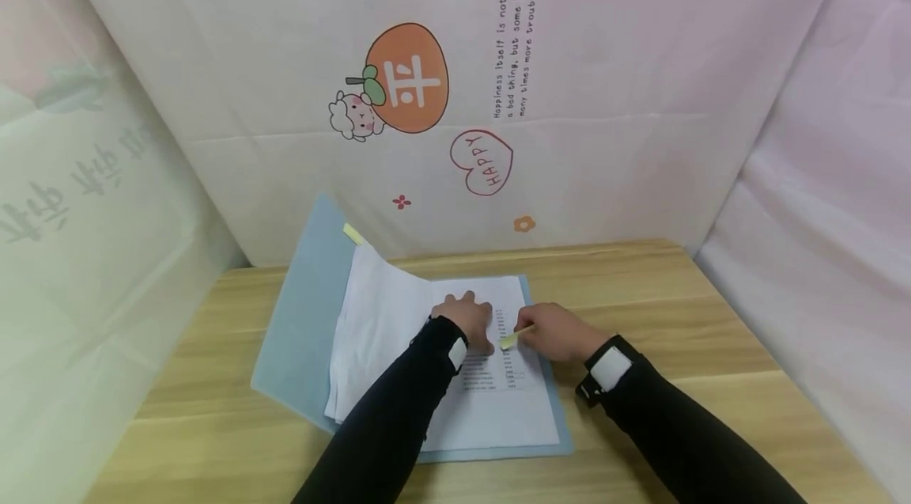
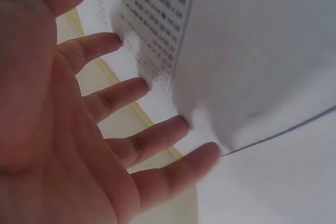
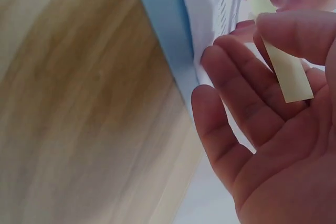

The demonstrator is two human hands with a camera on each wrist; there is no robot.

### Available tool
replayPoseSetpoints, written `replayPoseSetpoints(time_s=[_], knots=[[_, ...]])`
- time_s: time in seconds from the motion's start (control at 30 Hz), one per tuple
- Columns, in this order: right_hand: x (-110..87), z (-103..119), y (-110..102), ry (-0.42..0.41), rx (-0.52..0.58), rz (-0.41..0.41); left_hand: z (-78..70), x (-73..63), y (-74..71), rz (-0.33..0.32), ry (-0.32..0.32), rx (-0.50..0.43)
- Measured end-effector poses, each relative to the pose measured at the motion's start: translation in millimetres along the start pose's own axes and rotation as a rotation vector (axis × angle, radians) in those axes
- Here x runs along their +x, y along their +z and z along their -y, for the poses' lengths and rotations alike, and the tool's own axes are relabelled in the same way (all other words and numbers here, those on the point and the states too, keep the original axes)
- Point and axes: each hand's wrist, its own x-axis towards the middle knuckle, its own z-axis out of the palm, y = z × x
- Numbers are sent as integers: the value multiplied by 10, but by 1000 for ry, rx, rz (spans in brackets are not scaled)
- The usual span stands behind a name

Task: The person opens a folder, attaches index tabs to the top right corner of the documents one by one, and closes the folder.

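A light blue folder (image 1: pixel 301 330) lies spread on the table, its left cover raised at a slant. Inside are printed white sheets (image 1: pixel 498 417), some of them turned over against that cover. My left hand (image 1: pixel 466 320) rests on the right-hand page with its fingers spread, the fingertips (image 2: pixel 178 125) touching the paper in the left wrist view. Between thumb and finger my right hand (image 1: pixel 555 332) pinches a yellow sticky tab (image 3: pixel 287 72). That hand is over the page's right side, near the printed column, and its other fingers are loosely bent.
A second yellow tab (image 1: pixel 353 234) sticks out at the top of the turned sheets. The wooden table (image 1: pixel 640 306) reaches back to a printed white cloth (image 1: pixel 605 92) that hangs behind it. More cloth hangs at the left and right sides.
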Motion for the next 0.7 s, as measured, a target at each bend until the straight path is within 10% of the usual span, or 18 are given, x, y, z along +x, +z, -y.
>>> replayPoseSetpoints(time_s=[0.23,0.7], knots=[[66,-93,9,10,9,20,102,384,169,-43,112,-28],[507,-381,-169,120,93,-108,120,523,151,-89,170,-34]])
